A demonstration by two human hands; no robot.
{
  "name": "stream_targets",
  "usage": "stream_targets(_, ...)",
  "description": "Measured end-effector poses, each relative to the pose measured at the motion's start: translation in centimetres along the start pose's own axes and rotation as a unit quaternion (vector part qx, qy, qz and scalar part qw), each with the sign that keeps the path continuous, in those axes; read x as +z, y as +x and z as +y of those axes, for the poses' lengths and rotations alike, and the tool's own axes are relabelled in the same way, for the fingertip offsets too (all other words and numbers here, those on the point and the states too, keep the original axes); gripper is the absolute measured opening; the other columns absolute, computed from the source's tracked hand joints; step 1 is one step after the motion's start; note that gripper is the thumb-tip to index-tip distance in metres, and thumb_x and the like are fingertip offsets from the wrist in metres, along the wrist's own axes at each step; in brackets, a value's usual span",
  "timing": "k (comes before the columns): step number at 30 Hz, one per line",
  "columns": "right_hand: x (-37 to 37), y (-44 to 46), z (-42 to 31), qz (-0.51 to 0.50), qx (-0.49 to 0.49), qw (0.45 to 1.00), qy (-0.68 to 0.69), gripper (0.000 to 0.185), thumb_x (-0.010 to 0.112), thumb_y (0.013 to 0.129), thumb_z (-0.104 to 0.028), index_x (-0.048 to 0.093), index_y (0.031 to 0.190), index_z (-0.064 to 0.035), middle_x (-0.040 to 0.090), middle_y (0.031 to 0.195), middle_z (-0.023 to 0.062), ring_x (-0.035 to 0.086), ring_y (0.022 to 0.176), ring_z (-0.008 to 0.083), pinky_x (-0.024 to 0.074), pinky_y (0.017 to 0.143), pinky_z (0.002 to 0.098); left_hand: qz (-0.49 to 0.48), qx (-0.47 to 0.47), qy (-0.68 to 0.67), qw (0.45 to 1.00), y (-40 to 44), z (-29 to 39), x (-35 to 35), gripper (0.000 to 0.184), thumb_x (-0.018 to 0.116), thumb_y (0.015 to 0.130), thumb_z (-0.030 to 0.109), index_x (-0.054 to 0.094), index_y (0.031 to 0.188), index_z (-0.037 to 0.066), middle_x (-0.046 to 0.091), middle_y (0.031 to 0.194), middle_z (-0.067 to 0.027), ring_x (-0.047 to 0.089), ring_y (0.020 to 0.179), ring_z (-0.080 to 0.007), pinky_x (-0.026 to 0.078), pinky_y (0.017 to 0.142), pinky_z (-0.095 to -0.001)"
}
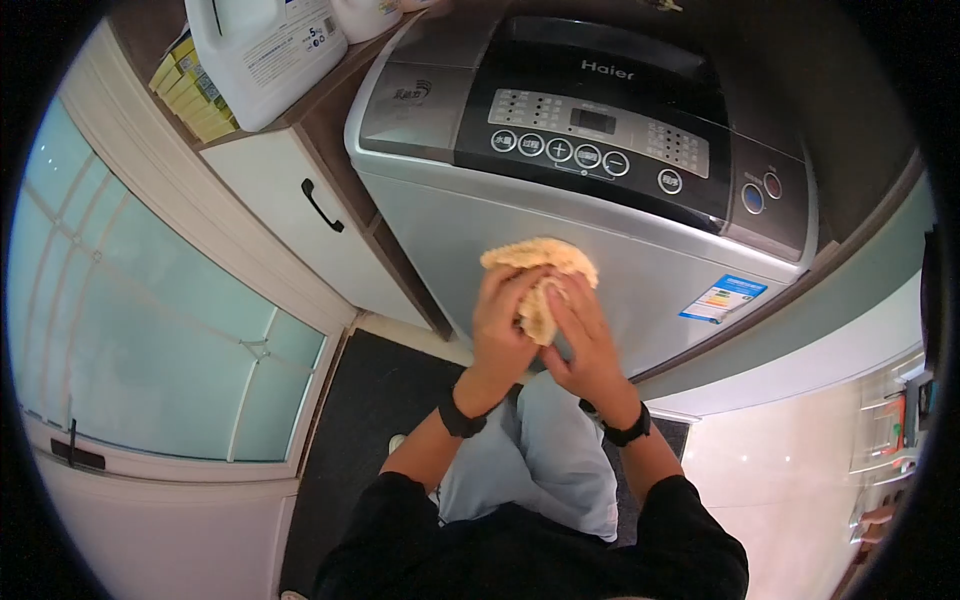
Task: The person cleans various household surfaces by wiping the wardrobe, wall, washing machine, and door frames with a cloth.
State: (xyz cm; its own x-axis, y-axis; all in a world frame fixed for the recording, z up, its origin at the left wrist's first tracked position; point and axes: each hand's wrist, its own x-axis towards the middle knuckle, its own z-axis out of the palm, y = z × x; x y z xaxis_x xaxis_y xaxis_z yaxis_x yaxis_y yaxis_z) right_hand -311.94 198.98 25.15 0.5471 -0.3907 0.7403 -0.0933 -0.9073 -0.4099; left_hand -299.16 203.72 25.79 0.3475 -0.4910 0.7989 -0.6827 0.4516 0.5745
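Note:
A yellow cloth (541, 257) is bunched up between my two hands, in front of the washing machine (430, 215). My left hand (503, 325) is closed round the cloth's left side. From the right, my right hand (585, 340) grips the same cloth, its fingers folded over it. Part of the cloth spreads out above my fingertips, close to the machine's silver front panel; whether it touches the panel I cannot tell. The machine's control panel (600, 135), with its round buttons, lies beyond my hands.
Left of the machine stands a cabinet (270, 200) with a black handle (322, 205). A white jug (265, 60) and yellow packets (195, 95) sit on top. A glass-paned door (150, 300) is at far left. A dark mat (370, 400) covers the floor.

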Motion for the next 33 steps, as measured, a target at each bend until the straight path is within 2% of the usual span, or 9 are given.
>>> stream_targets(3, 2.6, 1.3, -0.2, -0.024, -0.015, 1.0, 0.01, 0.06, 0.065, 0.074, -0.002, 0.05, 0.132, -0.0038, 0.047, 0.136, 0.0161, 0.043, 0.128, 0.037, 0.0398, 0.104, 0.043, 0.024, -0.023, 0.018, 0.999, -0.4, -2.7, -1.4, 0.035, 0.068, 0.074, 0.001, 0.061, 0.108, 0.003, 0.057, 0.104, -0.0154, 0.058, 0.096, -0.0329, 0.049, 0.08, -0.0372)
stream_targets(7, 4.9, -1.5, 0.8, -0.062, 0.031, 0.997, 0.018, 0.058, 0.062, 0.076, -0.001, 0.049, 0.133, -0.0036, 0.048, 0.135, 0.0167, 0.043, 0.129, 0.0364, 0.0396, 0.104, 0.0438, 0.001, -0.022, 0.019, 1.0, -3.8, -6.5, -1.2, 0.033, 0.073, 0.072, 0.005, 0.058, 0.101, 0.0, 0.055, 0.101, -0.0157, 0.057, 0.09, -0.0324, 0.047, 0.079, -0.0382)
stream_targets(13, 6.6, -7.1, 2.9, -0.142, 0.113, 0.983, 0.04, 0.06, 0.063, 0.079, -0.001, 0.045, 0.136, -0.0027, 0.045, 0.138, 0.0179, 0.04, 0.131, 0.0373, 0.0373, 0.106, 0.0429, -0.078, -0.076, 0.023, 0.994, -9.0, -9.4, -0.5, 0.028, 0.069, 0.072, -0.001, 0.058, 0.097, 0.0, 0.055, 0.1, -0.0163, 0.057, 0.092, -0.0364, 0.048, 0.078, -0.0392)
stream_targets(17, 7.7, -10.1, 3.6, -0.189, 0.176, 0.964, 0.068, 0.061, 0.064, 0.08, -0.003, 0.044, 0.138, -0.0023, 0.044, 0.139, 0.0186, 0.038, 0.132, 0.0371, 0.0359, 0.108, 0.0422, -0.186, -0.174, 0.018, 0.967, -13.4, -12.9, -0.3, 0.03, 0.069, 0.07, -0.003, 0.058, 0.098, -0.001, 0.054, 0.102, -0.0178, 0.056, 0.095, -0.0372, 0.048, 0.079, -0.0396)
stream_targets(21, 7.7, -10.1, 3.8, -0.203, 0.208, 0.954, 0.07, 0.059, 0.064, 0.081, -0.004, 0.044, 0.137, -0.0021, 0.045, 0.139, 0.0182, 0.038, 0.133, 0.0354, 0.0352, 0.108, 0.0416, -0.208, -0.146, 0.028, 0.967, -13.5, -13.4, -0.6, 0.034, 0.074, 0.072, 0.01, 0.059, 0.101, 0.002, 0.054, 0.106, -0.0149, 0.057, 0.094, -0.0335, 0.049, 0.08, -0.037)
stream_targets(27, 6.0, -5.9, 2.5, -0.191, 0.131, 0.972, 0.028, 0.051, 0.065, 0.078, -0.006, 0.052, 0.127, -0.0004, 0.048, 0.134, 0.0213, 0.044, 0.125, 0.0427, 0.0367, 0.106, 0.0488, -0.19, -0.111, -0.031, 0.975, -8.2, -10.2, -2.8, 0.049, 0.077, 0.069, 0.012, 0.059, 0.114, 0.004, 0.053, 0.111, -0.0143, 0.055, 0.102, -0.0337, 0.047, 0.088, -0.0396)
stream_targets(29, 4.0, -1.9, 0.7, -0.176, 0.101, 0.979, 0.015, 0.048, 0.065, 0.076, -0.008, 0.056, 0.122, -0.0002, 0.05, 0.13, 0.0218, 0.046, 0.121, 0.0433, 0.0375, 0.104, 0.051, -0.162, -0.075, -0.061, 0.982, -5.9, -9.1, -3.9, 0.049, 0.077, 0.07, 0.009, 0.058, 0.115, 0.004, 0.052, 0.113, -0.0148, 0.054, 0.106, -0.0349, 0.046, 0.092, -0.0417)
stream_targets(32, 3.2, 1.8, -0.8, -0.181, 0.081, 0.98, 0.005, 0.044, 0.065, 0.074, -0.009, 0.059, 0.116, 0.0001, 0.053, 0.125, 0.0215, 0.049, 0.118, 0.0426, 0.0386, 0.102, 0.0526, -0.139, -0.07, -0.12, 0.98, -1.9, -7.8, -5.6, 0.054, 0.077, 0.071, 0.011, 0.056, 0.121, 0.005, 0.051, 0.116, -0.0154, 0.053, 0.107, -0.035, 0.045, 0.094, -0.0422)
stream_targets(33, 2.9, 3.0, -1.3, -0.185, 0.078, 0.98, 0.001, 0.043, 0.065, 0.073, -0.01, 0.06, 0.115, 0.0001, 0.054, 0.123, 0.0212, 0.049, 0.118, 0.0421, 0.0389, 0.101, 0.0529, -0.127, -0.1, -0.143, 0.976, -1.9, -8.0, -5.9, 0.055, 0.077, 0.071, 0.01, 0.056, 0.121, 0.006, 0.051, 0.117, -0.0161, 0.053, 0.11, -0.035, 0.045, 0.096, -0.0415)
